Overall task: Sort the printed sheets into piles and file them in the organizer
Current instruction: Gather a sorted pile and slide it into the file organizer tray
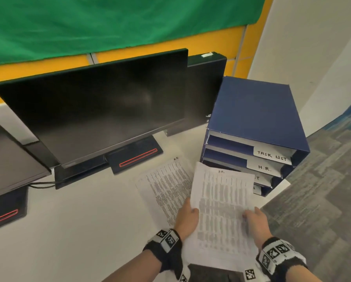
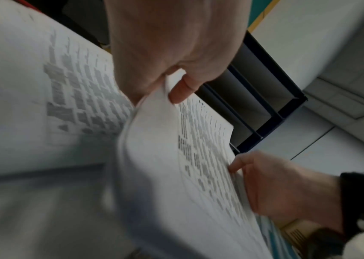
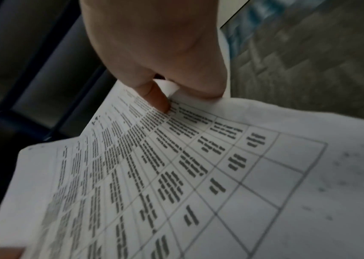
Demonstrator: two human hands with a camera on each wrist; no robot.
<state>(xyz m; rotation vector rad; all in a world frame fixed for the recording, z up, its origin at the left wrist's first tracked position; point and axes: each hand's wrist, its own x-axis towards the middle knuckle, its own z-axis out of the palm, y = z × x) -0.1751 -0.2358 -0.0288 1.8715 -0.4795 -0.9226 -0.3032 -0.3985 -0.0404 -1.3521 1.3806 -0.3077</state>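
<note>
I hold a stack of printed sheets (image 1: pixel 221 212) with a table of text above the desk, just in front of the blue organizer (image 1: pixel 258 119). My left hand (image 1: pixel 188 217) pinches the stack's left edge, thumb on top (image 2: pixel 180 91). On the right edge my right hand (image 1: pixel 256 222) grips it, thumb pressed on the print (image 3: pixel 159 99). A second printed sheet (image 1: pixel 166 186) lies flat on the desk to the left of the held stack. The organizer's trays carry labels "TASK LIST" (image 1: pixel 271 155) and "H.R." (image 1: pixel 264 167); the lower labels are partly hidden by the paper.
A large black monitor (image 1: pixel 101 110) stands on the white desk (image 1: pixel 79 231) behind and left of the sheets, its base (image 1: pixel 136 157) close to the lying sheet. Another monitor (image 1: pixel 5 159) is at the far left. The desk edge and grey carpet (image 1: pixel 323 190) are at the right.
</note>
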